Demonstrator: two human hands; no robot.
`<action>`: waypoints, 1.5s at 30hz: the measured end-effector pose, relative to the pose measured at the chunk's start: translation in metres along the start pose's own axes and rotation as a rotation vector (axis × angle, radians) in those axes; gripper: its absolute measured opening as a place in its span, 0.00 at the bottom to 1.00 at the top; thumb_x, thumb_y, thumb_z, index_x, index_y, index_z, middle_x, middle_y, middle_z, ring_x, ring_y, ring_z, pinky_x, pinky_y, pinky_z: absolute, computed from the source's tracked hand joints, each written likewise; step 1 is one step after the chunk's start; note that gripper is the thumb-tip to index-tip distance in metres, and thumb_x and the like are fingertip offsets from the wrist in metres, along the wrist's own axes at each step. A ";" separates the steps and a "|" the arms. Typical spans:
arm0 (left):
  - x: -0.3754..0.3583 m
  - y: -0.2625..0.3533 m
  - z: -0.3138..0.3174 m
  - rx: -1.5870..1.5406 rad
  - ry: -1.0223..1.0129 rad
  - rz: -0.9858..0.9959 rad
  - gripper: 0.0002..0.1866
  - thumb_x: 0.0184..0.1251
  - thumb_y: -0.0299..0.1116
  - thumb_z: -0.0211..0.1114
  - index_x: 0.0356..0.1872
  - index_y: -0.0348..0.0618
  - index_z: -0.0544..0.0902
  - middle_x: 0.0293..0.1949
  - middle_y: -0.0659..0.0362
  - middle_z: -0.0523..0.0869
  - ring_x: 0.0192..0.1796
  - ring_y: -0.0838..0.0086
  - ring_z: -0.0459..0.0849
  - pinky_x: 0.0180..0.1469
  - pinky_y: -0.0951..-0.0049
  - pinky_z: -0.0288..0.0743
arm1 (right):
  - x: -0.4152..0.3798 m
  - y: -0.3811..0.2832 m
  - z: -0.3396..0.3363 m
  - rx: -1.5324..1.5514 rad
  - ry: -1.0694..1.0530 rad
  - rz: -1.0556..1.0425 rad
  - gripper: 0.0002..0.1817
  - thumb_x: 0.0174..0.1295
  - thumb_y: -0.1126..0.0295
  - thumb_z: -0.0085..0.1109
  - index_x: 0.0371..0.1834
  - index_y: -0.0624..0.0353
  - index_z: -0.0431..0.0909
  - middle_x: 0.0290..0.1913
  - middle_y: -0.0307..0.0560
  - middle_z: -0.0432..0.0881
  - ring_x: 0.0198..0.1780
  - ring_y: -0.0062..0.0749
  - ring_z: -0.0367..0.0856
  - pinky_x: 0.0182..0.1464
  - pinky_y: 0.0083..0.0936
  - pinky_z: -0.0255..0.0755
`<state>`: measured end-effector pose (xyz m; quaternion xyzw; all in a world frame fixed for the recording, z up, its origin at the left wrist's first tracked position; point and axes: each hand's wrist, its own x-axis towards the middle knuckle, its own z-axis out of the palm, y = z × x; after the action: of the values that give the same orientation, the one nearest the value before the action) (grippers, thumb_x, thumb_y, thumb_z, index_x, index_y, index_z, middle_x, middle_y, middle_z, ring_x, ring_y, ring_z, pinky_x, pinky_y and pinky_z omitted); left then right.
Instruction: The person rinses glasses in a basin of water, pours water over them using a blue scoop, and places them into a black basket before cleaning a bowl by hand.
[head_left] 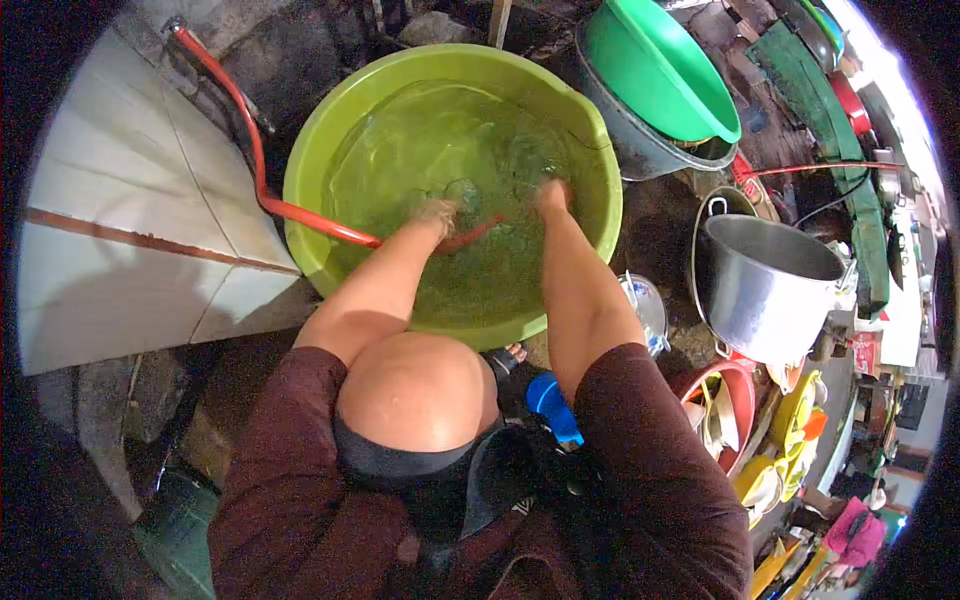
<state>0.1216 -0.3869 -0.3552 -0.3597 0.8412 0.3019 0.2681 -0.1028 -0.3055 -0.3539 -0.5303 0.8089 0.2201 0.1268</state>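
A large olive-green basin [302, 190] stands in front of me, partly filled with water [430, 130]. My left hand [438, 212] dips into the water left of the middle; its fingers are lost under the rippling surface. Toward the basin's right side, my right hand [552, 192] is also in the water, with its fingers hidden. Ripples and splashes show around both hands. A red hose [262, 165] comes over the basin's left rim, and its end lies in the water between my hands. Whether either hand holds something cannot be seen.
A bright green basin [660, 70] rests in a dark tub [630, 130] at upper right. A large metal pot [770, 280] stands right, above a red basin [738, 400] with utensils. A blue plastic container [553, 405] is near my knee. Tiled wall [130, 180] borders the left.
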 end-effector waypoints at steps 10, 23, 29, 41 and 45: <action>-0.032 0.026 -0.023 0.245 0.536 0.045 0.11 0.55 0.31 0.49 0.33 0.45 0.81 0.33 0.51 0.82 0.35 0.60 0.82 0.35 0.63 0.75 | -0.136 -0.040 -0.127 2.459 0.033 -0.173 0.16 0.56 0.66 0.51 0.45 0.62 0.70 0.35 0.49 0.77 0.31 0.34 0.74 0.36 0.34 0.70; 0.015 -0.011 0.004 0.245 0.396 -0.084 0.15 0.60 0.34 0.43 0.42 0.44 0.75 0.42 0.47 0.76 0.47 0.55 0.75 0.46 0.57 0.68 | -0.130 -0.097 -0.094 2.450 0.515 -0.078 0.10 0.58 0.70 0.48 0.43 0.59 0.71 0.29 0.42 0.75 0.31 0.24 0.72 0.28 0.27 0.68; -0.071 0.047 -0.039 0.462 0.340 -0.027 0.17 0.61 0.32 0.40 0.47 0.46 0.73 0.48 0.48 0.75 0.52 0.57 0.73 0.51 0.59 0.67 | -0.052 -0.105 -0.016 1.986 0.497 0.749 0.12 0.57 0.71 0.41 0.37 0.66 0.71 0.30 0.56 0.75 0.36 0.42 0.74 0.38 0.37 0.67; 0.039 -0.054 0.012 -0.450 0.341 -0.065 0.21 0.65 0.40 0.39 0.56 0.43 0.66 0.54 0.56 0.71 0.53 0.67 0.71 0.50 0.63 0.67 | -0.048 -0.091 -0.006 2.949 -0.161 0.644 0.15 0.50 0.64 0.53 0.38 0.61 0.72 0.30 0.57 0.75 0.37 0.45 0.77 0.35 0.48 0.68; -0.046 0.036 -0.029 0.363 0.222 -0.140 0.21 0.63 0.41 0.45 0.54 0.45 0.68 0.52 0.53 0.73 0.53 0.62 0.72 0.49 0.62 0.68 | -0.043 -0.100 -0.013 3.108 -0.266 0.253 0.13 0.48 0.66 0.55 0.36 0.60 0.71 0.26 0.53 0.74 0.30 0.42 0.76 0.26 0.45 0.68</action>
<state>0.1145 -0.3667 -0.2928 -0.3941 0.8790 0.0846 0.2547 0.0061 -0.3113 -0.3459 0.2066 0.2557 -0.7467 0.5783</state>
